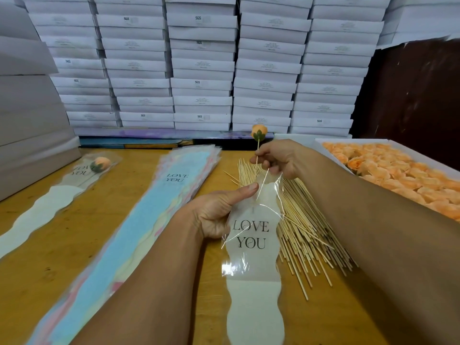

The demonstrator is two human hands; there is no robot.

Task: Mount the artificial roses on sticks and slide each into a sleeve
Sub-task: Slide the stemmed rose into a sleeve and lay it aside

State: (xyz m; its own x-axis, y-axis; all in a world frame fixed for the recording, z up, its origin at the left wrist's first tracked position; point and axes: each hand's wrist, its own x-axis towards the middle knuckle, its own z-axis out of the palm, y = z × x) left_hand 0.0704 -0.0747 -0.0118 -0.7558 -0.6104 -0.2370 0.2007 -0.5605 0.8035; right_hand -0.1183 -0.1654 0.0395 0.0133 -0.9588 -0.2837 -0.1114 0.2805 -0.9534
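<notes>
The left hand (pixel 216 215) holds a clear plastic sleeve (pixel 252 245) printed "LOVE YOU", thumb laid along its upper edge and fingers curled behind it, so the grip is closed on the sleeve near its open mouth. The right hand (pixel 278 156) pinches a thin wooden stick (pixel 258 148) between thumb and fingers; an orange rose (pixel 258 131) with a green calyx sits on the stick's top end, above the hand. The stick's lower end reaches into the sleeve's mouth, just below the right hand; how far in it goes is hard to tell through the glare.

On the wooden desk (pixel 49 245), a loose heap of bare sticks (pixel 306 220) lies under and beside the sleeve. At right, a shallow white tray (pixel 321 145) is packed with orange rose heads (pixel 398 175). Left of centre lies a stack of empty sleeves (pixel 149 220), a blue one on top. At far left a finished sleeve (pixel 62 192) lies flat, holding an orange rose near its top. Behind the desk, white flat boxes (pixel 201 66) are stacked in tall columns
</notes>
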